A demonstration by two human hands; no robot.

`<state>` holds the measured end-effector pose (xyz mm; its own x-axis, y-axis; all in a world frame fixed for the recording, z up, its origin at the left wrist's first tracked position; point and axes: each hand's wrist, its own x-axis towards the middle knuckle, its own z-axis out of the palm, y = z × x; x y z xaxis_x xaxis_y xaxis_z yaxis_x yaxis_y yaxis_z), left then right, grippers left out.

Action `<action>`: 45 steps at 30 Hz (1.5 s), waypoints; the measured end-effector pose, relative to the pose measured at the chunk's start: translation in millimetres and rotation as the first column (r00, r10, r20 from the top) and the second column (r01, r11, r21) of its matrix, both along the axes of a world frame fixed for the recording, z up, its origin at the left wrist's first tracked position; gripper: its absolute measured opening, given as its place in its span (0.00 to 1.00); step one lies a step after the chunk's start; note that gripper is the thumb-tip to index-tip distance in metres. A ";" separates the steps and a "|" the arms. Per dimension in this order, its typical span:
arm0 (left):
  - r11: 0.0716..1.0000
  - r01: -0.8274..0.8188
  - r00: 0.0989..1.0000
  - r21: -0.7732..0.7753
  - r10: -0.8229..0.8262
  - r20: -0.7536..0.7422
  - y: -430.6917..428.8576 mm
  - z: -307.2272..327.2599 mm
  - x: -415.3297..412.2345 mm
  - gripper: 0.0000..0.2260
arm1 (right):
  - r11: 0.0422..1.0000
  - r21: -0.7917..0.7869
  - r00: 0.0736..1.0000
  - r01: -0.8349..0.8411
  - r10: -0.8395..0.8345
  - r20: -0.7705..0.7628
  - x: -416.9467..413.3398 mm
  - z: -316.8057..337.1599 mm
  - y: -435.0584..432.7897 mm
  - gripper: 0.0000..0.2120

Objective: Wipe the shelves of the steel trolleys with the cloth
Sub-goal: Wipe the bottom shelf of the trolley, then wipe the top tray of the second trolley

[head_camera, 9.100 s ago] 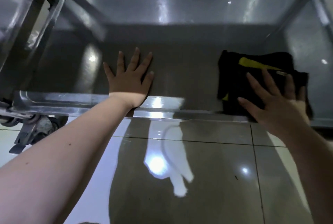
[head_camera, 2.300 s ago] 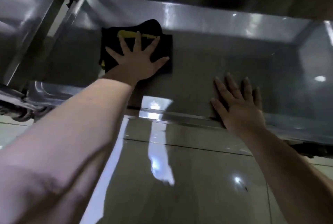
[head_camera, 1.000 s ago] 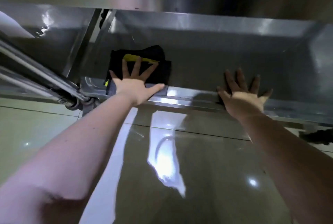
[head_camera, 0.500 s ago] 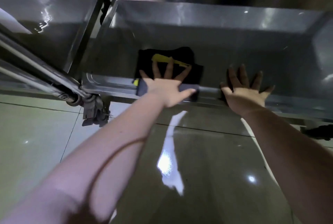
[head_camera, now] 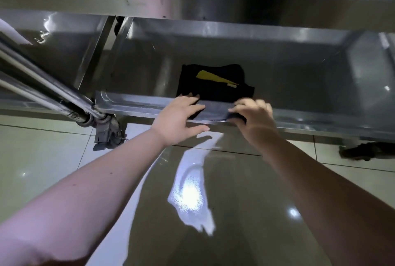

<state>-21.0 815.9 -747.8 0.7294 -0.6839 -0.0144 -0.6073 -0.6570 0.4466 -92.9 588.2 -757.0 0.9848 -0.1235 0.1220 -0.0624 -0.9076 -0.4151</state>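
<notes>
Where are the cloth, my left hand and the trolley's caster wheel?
cloth (head_camera: 215, 92), head view, on the black fabric near its middle.
left hand (head_camera: 178, 119), head view, on the back of the hand.
caster wheel (head_camera: 109, 134), head view, on its dark housing.
</notes>
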 end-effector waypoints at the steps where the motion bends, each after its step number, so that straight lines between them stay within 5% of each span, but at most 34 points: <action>1: 1.000 0.005 1.000 0.019 -0.006 0.011 -2.7 1.8 0.8 0.29 | 1.000 0.000 1.000 0.022 -0.022 -0.001 1.9 6.1 0.8 0.07; 6: 0.981 -0.048 0.993 0.189 0.026 0.119 -20.7 26.4 10.1 0.16 | 0.997 -0.033 0.997 -0.076 0.077 0.023 8.2 48.5 11.1 0.07; 9: 0.972 -0.187 0.982 0.143 0.181 0.054 -16.7 54.5 7.1 0.12 | 1.000 0.016 1.000 -0.020 0.020 0.001 2.8 78.6 16.7 0.07; 12: 0.980 -0.144 0.984 0.138 0.128 0.122 -4.9 97.6 -11.0 0.09 | 0.992 0.124 0.997 0.039 -0.030 -0.077 -11.4 119.4 19.1 0.09; 17: 0.987 -0.087 0.994 0.133 0.077 0.080 50.8 211.1 -40.9 0.05 | 0.948 0.273 0.936 -0.162 0.235 -0.261 -37.9 227.0 41.6 0.09; 22: 0.998 -0.057 0.988 0.010 0.055 0.146 118.5 369.6 -67.9 0.06 | 0.891 0.356 0.910 -0.281 0.365 -0.195 -58.5 374.8 89.4 0.06; 29: 0.985 -0.155 0.962 0.078 0.132 0.239 185.9 652.9 -99.2 0.08 | 0.798 0.406 0.860 -0.446 0.508 -0.053 -39.7 642.8 146.2 0.03; 37: 0.927 -0.371 0.822 -0.054 0.355 0.445 210.6 963.1 -91.0 0.07 | 0.819 0.210 0.845 -0.534 0.513 0.150 2.3 965.2 183.7 0.06; 45: 0.848 -0.530 0.604 0.023 0.359 0.712 208.6 1156.5 -81.0 0.08 | 0.887 0.012 0.815 -0.461 0.418 0.402 24.0 1152.6 210.0 0.03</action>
<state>-102.0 1024.5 408.7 0.8117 -0.3126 0.4933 -0.2842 -0.9494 -0.1338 -68.9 798.2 395.7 0.8162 0.2784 0.5062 0.5139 -0.7502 -0.4160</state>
